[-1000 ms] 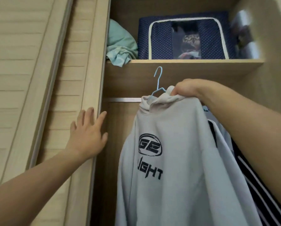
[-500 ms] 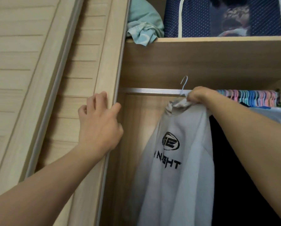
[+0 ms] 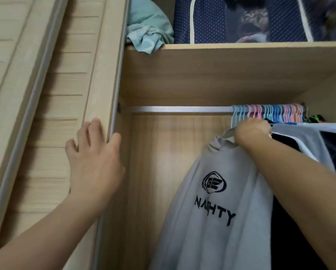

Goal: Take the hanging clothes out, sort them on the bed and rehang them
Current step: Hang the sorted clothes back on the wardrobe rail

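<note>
A light grey sweatshirt (image 3: 217, 201) hung at the left end of the row of clothes, its collar up and its body falling straight down. On the chest it had a black oval logo and black letters under it. It sat on a hanger whose top was hidden behind the right hand (image 3: 252, 130), which gripped it at the collar, just below the silver rail (image 3: 179, 109). To the right, other clothes (image 3: 307, 145), dark, grey and white, hung close together on pink and blue hangers (image 3: 270, 113) packed along the rail.
</note>
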Action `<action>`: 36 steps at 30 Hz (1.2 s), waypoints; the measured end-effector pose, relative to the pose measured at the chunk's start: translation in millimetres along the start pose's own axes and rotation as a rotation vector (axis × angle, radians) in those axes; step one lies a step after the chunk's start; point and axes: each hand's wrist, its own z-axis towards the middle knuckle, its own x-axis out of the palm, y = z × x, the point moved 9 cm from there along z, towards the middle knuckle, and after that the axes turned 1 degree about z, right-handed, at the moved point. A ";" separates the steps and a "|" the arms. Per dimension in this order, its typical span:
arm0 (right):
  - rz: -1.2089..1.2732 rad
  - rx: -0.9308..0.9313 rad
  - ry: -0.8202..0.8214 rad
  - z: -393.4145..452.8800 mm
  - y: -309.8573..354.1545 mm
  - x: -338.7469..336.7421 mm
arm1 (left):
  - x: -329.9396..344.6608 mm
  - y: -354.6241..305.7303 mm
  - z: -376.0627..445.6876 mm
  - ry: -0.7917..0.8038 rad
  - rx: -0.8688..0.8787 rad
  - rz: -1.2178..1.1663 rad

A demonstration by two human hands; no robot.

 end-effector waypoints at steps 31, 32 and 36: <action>1.364 -1.492 0.920 -677.6 337.5 -17.1 | -117.1 302.2 -486.8 0.770 -0.875 0.046; 1.282 -1.572 1.030 -732.3 336.0 -3.5 | -155.2 322.7 -548.0 0.804 -1.026 0.103; 0.992 -1.835 1.366 -915.7 299.2 12.1 | -320.3 364.1 -722.8 0.673 -1.621 0.206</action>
